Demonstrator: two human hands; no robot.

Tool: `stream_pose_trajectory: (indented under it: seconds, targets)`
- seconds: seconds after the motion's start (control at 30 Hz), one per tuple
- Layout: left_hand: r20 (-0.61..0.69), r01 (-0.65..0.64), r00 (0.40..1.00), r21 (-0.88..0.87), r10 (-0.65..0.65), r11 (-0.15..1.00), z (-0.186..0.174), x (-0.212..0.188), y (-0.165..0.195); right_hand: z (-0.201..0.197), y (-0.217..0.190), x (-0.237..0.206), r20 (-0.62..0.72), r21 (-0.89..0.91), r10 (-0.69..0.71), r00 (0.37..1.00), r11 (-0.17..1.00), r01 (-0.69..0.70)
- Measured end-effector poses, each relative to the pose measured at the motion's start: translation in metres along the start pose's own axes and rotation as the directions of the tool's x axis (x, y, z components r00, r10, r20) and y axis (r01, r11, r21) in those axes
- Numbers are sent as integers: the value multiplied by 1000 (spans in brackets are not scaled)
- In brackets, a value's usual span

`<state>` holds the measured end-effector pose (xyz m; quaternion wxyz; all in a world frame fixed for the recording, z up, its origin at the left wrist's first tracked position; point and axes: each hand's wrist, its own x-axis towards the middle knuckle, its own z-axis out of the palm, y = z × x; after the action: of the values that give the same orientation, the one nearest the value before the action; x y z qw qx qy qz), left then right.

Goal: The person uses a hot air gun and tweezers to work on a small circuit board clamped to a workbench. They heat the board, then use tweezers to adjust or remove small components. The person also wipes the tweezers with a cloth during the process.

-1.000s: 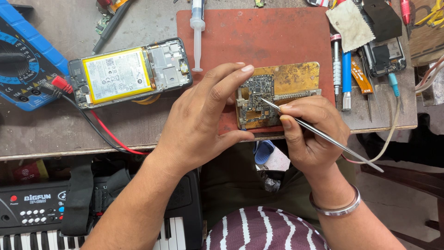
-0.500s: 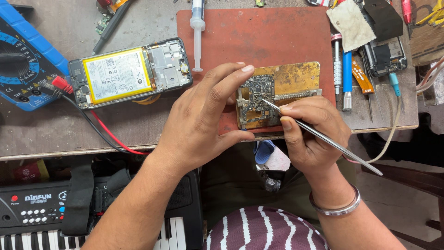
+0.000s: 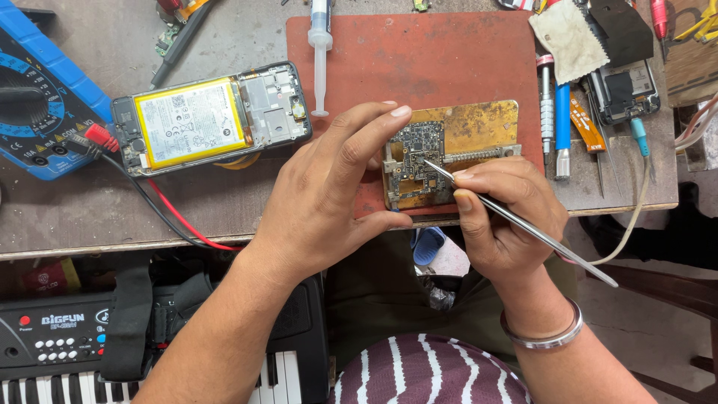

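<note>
A small phone circuit board (image 3: 413, 161) lies clamped in a brass-coloured holder (image 3: 479, 127) on a red-brown mat (image 3: 419, 60). My left hand (image 3: 329, 194) rests at the holder's left edge, with fingers and thumb bracing it. My right hand (image 3: 505, 213) grips metal tweezers (image 3: 516, 223), whose tips touch the board near its middle. A metal bangle (image 3: 542, 337) circles my right wrist.
An opened phone with a yellow battery (image 3: 206, 116) lies left of the mat, beside a blue multimeter (image 3: 41, 105) with red and black leads. A syringe (image 3: 320, 45) lies on the mat. Screwdrivers and tools (image 3: 557, 120) and another phone part (image 3: 624, 90) sit right. A keyboard (image 3: 67, 337) stands below the bench edge.
</note>
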<state>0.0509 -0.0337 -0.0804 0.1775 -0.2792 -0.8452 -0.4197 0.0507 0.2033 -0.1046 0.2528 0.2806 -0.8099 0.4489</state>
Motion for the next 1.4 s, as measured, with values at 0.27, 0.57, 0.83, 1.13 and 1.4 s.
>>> stream_pose_trajectory:
  seconds: [0.27,0.57,0.83,1.13,1.4]
  targets:
    - [19,15,1000,2,-15,1000,0,-1,0,0,0,-1,-4,-4,-8,1000,1000,8]
    - [20,16,1000,1,-16,1000,1,-2,-1,1,1,-1,-6,-8,-9,1000,1000,9]
    - [29,28,999,-6,-28,1000,1,-1,-1,0,0,-1,-1,-12,-11,1000,1000,11]
    - [16,8,1000,15,-8,1000,1,-1,-2,1,0,0,-3,-18,-17,1000,1000,17]
    - [17,8,1000,15,-8,1000,1,-1,-2,1,0,-1,-6,-15,-10,1000,1000,10]
